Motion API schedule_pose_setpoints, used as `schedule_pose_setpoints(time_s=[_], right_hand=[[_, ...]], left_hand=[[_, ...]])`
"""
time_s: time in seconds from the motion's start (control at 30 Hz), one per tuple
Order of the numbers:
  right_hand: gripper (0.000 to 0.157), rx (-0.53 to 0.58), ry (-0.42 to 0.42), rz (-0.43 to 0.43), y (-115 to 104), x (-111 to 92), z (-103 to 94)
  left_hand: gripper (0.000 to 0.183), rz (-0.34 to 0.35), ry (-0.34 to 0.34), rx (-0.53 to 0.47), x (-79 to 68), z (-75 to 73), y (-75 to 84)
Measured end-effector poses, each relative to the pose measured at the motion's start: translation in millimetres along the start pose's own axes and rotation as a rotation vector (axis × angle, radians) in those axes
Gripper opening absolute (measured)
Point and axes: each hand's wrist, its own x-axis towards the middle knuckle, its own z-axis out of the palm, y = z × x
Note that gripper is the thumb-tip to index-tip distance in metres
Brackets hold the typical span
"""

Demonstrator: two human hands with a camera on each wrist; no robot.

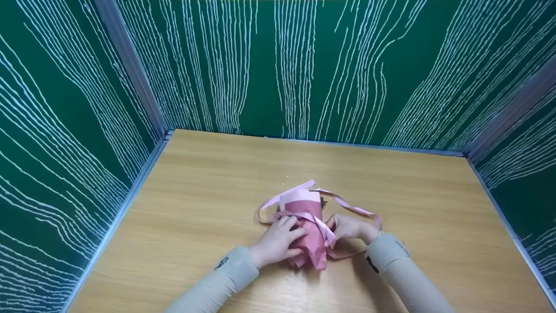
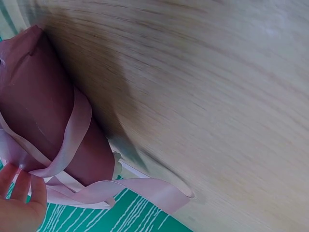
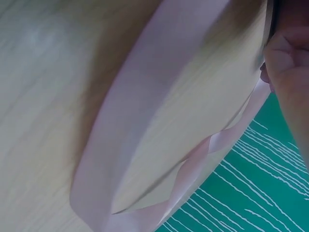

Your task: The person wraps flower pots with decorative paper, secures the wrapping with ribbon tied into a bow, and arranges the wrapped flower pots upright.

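Note:
On the table lies a pink paper-wrapped bundle (image 1: 306, 206), with a pale band at its far end and crumpled paper at its near end. A pink ribbon (image 1: 321, 228) crosses over the wrap, and its loose lengths loop out to both sides. My left hand (image 1: 278, 241) rests on the bundle from the left; in the left wrist view its fingertips (image 2: 21, 186) press the ribbon against the paper. On the bundle's right side, my right hand (image 1: 349, 228) pinches the ribbon between thumb and fingers. Its fingertips are partly hidden. A wide ribbon loop (image 3: 135, 106) fills much of the right wrist view.
The wooden table (image 1: 208, 174) runs to green walls (image 1: 260, 65) with white wavy lines at the back and both sides. Small dark brown bits (image 1: 324, 203) stick out beside the bundle's far end. Tiny white specks lie beyond it.

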Motion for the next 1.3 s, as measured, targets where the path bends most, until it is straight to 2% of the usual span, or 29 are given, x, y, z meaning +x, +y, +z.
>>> schedule_pose_setpoints(time_s=[0.2,0.3,0.37,0.57,0.73,0.83,0.97,1.2,1.3], right_hand=[[0.016,0.081,-0.034,-0.028,4,-1,0.8],[0.015,0.119,-0.021,-0.036,6,-2,1.2],[0.013,0.122,0.029,-0.027,7,-3,1.0],[0.009,0.047,0.274,0.008,10,-9,0.2],[0.01,-0.004,0.438,0.038,10,-13,0.9],[0.013,0.035,0.494,0.053,10,-16,1.8],[0.013,0.098,0.543,0.026,9,-18,3.2],[0.014,0.217,0.683,0.026,5,-21,4.8],[0.014,0.225,0.708,0.035,5,-21,4.8]], left_hand=[[0.048,0.009,0.01,0.008,-0.3,0.8,-0.7],[0.048,0.005,0.007,0.006,-1.0,0.3,-1.1],[0.049,-0.001,0.002,-0.003,-1.1,0.5,-1.1],[0.049,-0.011,0.012,-0.031,-2.2,3.2,-0.8],[0.052,-0.025,0.01,-0.052,-2.7,2.4,-0.5],[0.054,-0.039,-0.003,-0.077,-3.2,0.2,0.0],[0.053,-0.055,-0.016,-0.112,-3.1,-1.9,0.7],[0.05,-0.051,-0.023,-0.126,-3.4,-3.4,0.7],[0.05,-0.047,-0.032,-0.141,-3.7,-5.6,0.2]])
